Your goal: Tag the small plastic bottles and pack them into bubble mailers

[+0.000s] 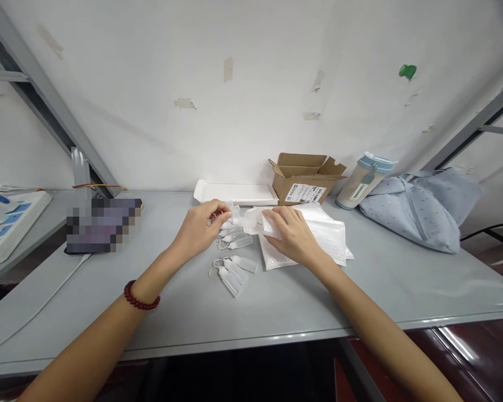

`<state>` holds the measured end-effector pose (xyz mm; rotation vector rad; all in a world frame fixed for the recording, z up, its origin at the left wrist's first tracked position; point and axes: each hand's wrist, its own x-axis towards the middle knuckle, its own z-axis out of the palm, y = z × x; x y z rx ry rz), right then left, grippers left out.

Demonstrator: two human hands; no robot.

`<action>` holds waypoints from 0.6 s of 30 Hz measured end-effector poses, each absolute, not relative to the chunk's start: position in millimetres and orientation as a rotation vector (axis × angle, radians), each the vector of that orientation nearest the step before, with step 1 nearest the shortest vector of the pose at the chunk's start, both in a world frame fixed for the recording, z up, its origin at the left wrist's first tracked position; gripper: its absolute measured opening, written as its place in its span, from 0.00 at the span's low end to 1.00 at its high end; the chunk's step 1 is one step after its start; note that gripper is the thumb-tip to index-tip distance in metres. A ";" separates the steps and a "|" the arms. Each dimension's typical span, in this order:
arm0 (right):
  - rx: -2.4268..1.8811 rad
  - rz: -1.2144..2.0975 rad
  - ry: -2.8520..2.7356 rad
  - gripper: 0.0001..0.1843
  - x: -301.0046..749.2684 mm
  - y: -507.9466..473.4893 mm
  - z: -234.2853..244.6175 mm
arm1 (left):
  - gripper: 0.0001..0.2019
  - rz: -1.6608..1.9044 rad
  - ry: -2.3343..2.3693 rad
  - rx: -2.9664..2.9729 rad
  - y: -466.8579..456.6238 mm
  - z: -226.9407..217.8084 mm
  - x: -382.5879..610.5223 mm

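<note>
My left hand [202, 228] is closed in a pinch on a small translucent plastic bottle [235, 211] at the mouth of a white bubble mailer [329, 234]. Fingers of my right hand [291, 231] wrap over that mailer and grip it near its opened end. Beneath it lies another white bubble mailer [272, 260]. Between and below my hands, several small translucent squeeze bottles [235, 274] with looped cap straps rest on the grey table. My fingers partly cover the pinched bottle.
Behind the mailers stand an open cardboard box [304, 184] and a flat white package [238, 194]. Farther right are a drink bottle [362, 181] and a blue-grey cloth bag [414, 212]. A phone [104, 229] with a cable [42, 307] lies on the left.
</note>
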<state>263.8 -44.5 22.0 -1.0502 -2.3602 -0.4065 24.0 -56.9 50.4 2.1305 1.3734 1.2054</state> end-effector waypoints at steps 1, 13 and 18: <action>-1.037 -0.408 -2.358 0.24 262.9 -45.2 22.2 | 0.07 1.210 1.351 2.145 -57.5 49.3 25.4; -0.838 -0.421 -2.328 0.20 253.9 -53.4 21.5 | 0.08 1.240 1.113 2.323 -69.8 38.1 49.5; -0.778 -0.404 -2.328 0.21 251.4 -56.6 22.4 | 0.13 1.030 1.063 2.372 -76.9 36.6 56.0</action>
